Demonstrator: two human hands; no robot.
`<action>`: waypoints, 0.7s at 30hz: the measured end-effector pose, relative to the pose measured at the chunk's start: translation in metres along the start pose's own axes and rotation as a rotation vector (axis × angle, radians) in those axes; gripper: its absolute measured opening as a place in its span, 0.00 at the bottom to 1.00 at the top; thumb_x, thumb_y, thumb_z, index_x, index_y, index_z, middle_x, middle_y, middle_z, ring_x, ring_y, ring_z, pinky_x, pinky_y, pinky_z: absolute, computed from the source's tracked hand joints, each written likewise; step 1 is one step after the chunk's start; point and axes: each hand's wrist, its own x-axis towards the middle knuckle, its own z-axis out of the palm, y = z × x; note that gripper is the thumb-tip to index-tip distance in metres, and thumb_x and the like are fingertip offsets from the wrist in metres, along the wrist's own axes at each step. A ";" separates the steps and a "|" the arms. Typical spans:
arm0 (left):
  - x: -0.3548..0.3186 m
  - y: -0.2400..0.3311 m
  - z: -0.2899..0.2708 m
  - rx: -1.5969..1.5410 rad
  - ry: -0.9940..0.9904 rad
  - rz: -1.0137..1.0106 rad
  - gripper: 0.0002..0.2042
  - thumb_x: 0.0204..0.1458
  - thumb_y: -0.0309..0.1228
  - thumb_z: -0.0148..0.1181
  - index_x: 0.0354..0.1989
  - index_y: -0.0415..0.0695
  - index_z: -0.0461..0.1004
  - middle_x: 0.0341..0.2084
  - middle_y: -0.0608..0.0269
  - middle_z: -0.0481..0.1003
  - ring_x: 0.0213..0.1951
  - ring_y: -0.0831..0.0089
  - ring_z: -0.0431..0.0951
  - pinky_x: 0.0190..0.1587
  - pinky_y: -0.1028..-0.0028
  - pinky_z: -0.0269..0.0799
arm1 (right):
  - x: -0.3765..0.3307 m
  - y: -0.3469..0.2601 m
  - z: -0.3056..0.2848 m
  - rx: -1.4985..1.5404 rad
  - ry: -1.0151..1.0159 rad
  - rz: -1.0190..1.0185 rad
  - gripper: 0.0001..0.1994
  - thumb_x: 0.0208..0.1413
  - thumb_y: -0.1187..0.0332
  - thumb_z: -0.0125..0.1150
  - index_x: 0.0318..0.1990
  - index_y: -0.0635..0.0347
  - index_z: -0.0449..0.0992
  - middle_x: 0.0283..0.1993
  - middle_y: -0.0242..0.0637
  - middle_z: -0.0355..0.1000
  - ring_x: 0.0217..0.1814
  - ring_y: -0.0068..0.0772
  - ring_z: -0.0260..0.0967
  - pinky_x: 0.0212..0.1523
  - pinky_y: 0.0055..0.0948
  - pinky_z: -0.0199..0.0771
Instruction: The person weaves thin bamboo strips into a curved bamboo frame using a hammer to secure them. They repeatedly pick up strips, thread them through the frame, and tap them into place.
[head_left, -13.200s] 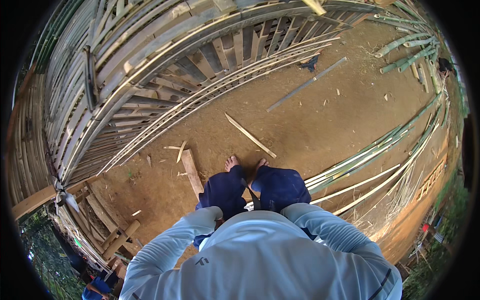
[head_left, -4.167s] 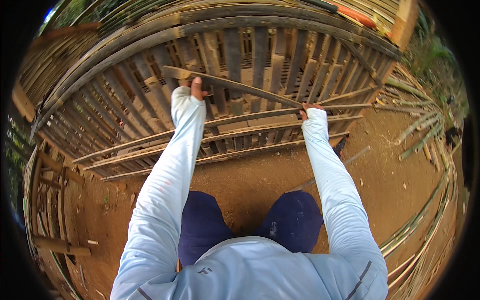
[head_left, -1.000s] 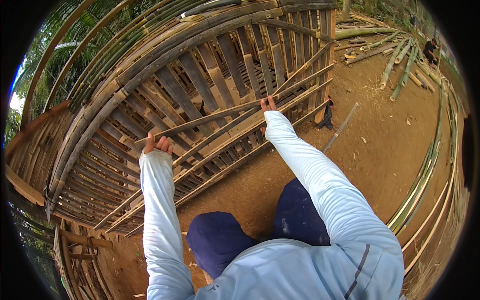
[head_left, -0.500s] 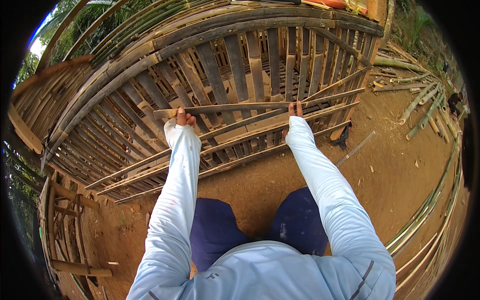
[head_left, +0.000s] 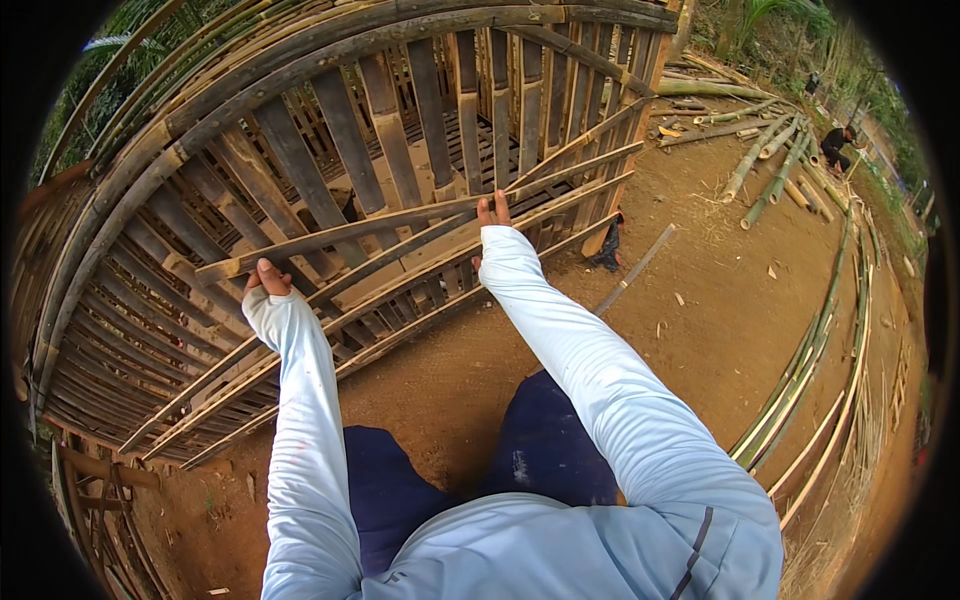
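A long split-bamboo strip [head_left: 365, 229] lies slantwise across the front of a slatted bamboo structure [head_left: 388, 125], its left end lower. My left hand [head_left: 270, 290] grips it close to that cut end, thumb on the upper side. Farther right, my right hand [head_left: 492, 222] has its fingers hooked over the same strip. Below the strip, several thin horizontal bamboo rails [head_left: 400, 281] run along the structure's lower front. Part of the grip of each hand is hidden behind the wrist and sleeve.
On the brown dirt ground a flat strip [head_left: 636, 270] lies beside a dark plastic scrap [head_left: 608, 256] at the structure's right post. Cut bamboo poles [head_left: 775, 172] are piled at the far right, near a crouching person [head_left: 838, 147]. Long split lengths [head_left: 800, 378] lie along the right.
The view has swung right, so the structure appears farther left. The strip's left end has dropped with my left hand, making it slope more. Both hands keep their hold.
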 end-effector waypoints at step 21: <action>-0.010 0.017 -0.002 0.333 -0.076 -0.137 0.34 0.58 0.61 0.43 0.40 0.34 0.74 0.27 0.50 0.76 0.33 0.58 0.75 0.40 0.65 0.67 | 0.010 -0.011 0.023 -0.029 0.096 0.117 0.58 0.41 0.66 0.71 0.73 0.48 0.31 0.77 0.37 0.20 0.76 0.35 0.33 0.66 0.20 0.52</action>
